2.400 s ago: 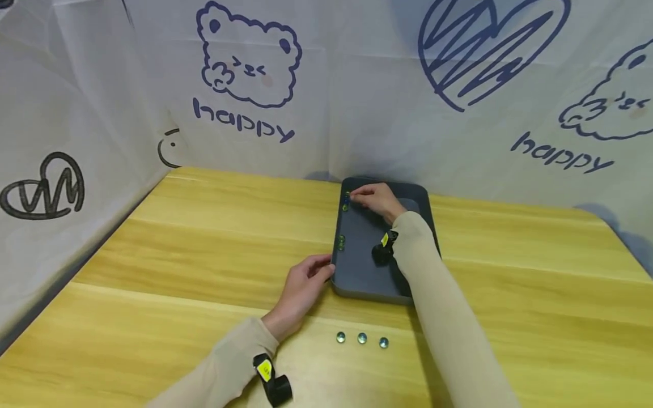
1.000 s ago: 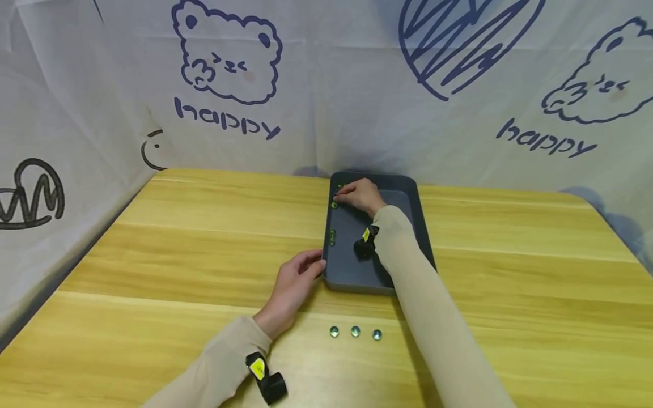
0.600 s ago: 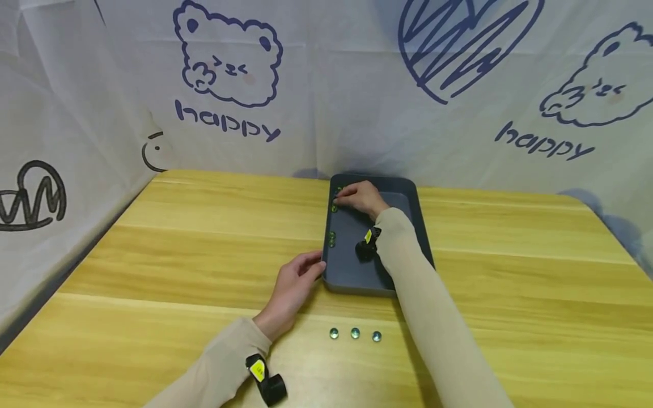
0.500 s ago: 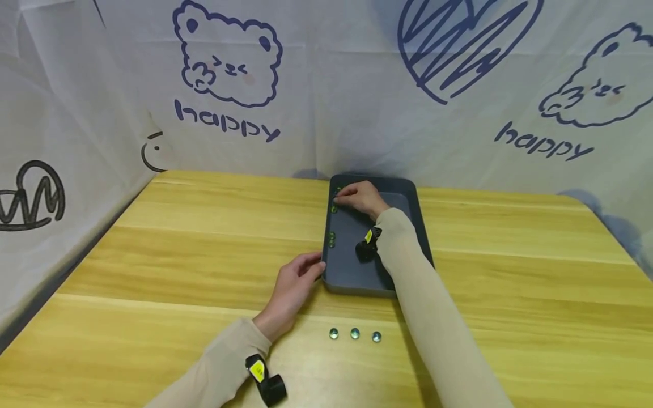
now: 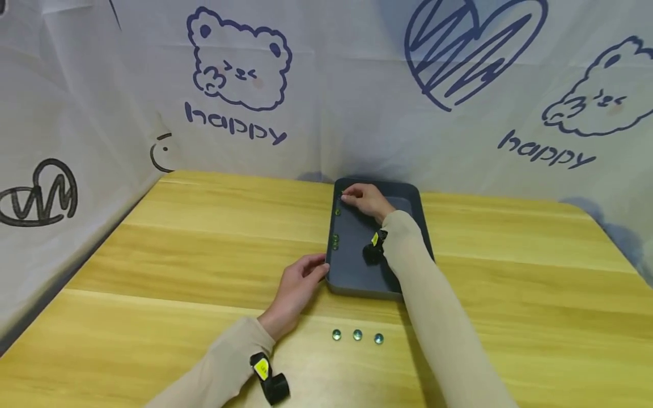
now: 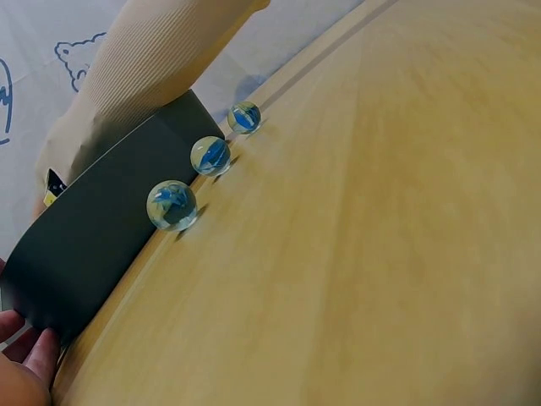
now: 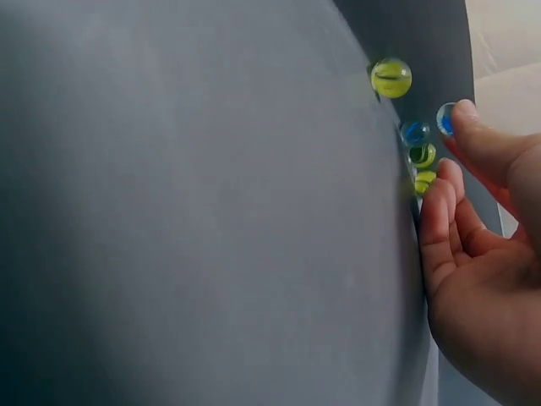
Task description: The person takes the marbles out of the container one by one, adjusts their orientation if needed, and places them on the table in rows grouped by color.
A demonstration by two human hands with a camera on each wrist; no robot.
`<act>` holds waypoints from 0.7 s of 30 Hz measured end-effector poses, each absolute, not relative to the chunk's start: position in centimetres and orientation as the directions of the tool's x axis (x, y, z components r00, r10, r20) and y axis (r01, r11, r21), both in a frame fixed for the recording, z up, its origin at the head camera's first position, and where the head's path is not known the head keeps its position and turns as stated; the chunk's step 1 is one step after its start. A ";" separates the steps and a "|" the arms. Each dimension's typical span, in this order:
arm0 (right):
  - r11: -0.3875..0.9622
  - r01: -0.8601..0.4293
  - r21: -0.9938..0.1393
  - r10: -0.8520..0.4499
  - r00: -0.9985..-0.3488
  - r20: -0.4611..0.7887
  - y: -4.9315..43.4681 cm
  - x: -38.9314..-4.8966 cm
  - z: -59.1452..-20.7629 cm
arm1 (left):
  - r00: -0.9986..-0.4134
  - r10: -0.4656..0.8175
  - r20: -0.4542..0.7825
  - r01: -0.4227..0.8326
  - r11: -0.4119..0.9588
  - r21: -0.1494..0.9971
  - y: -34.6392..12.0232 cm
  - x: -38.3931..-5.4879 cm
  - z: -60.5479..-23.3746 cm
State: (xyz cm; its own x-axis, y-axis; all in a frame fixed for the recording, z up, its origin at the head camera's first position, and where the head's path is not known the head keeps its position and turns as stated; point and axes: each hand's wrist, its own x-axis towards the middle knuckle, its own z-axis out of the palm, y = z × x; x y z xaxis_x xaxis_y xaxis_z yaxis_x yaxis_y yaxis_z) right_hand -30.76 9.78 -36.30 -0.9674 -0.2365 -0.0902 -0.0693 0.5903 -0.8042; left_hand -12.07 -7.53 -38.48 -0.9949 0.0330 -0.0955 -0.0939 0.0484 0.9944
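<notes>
A dark grey tray (image 5: 357, 277) lies on the wooden table. My left hand (image 5: 296, 289) grips its near left corner, with fingers against the wall in the left wrist view. Over the tray's far left corner is my right hand (image 5: 369, 201). In the right wrist view it pinches a clear marble with blue inside (image 7: 445, 118) at the thumb tip; the index finger is mostly hidden. Along the tray wall sit a yellow marble (image 7: 391, 78), a blue marble (image 7: 414, 133) and two yellow-green marbles (image 7: 423, 155). Green marbles (image 5: 335, 242) line the left wall nearer me.
Three clear marbles with blue inside (image 5: 357, 335) sit in a row on the table (image 5: 204, 255) before the tray. A white cloth (image 5: 357, 113) with drawings hangs behind the table. Each sleeve carries a small black wrist camera (image 5: 275, 388).
The head view has shifted a little. My right hand stays at the tray's far left corner with small finger movements. The left hand and the three marbles on the table keep their places.
</notes>
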 end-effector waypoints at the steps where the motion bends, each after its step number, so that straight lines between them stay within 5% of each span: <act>1: 0.584 -0.060 -0.810 -0.234 -0.967 -0.097 9.8 -30.8 -36.2 | -0.995 0.033 -0.098 -0.096 0.049 0.994 -7.5 -12.1 -38.4; 21: 0.583 -0.116 -0.804 -0.308 -0.947 -0.086 11.4 -29.4 -33.7 | -0.996 0.029 -0.079 -0.077 0.051 0.996 -7.5 -12.2 -38.6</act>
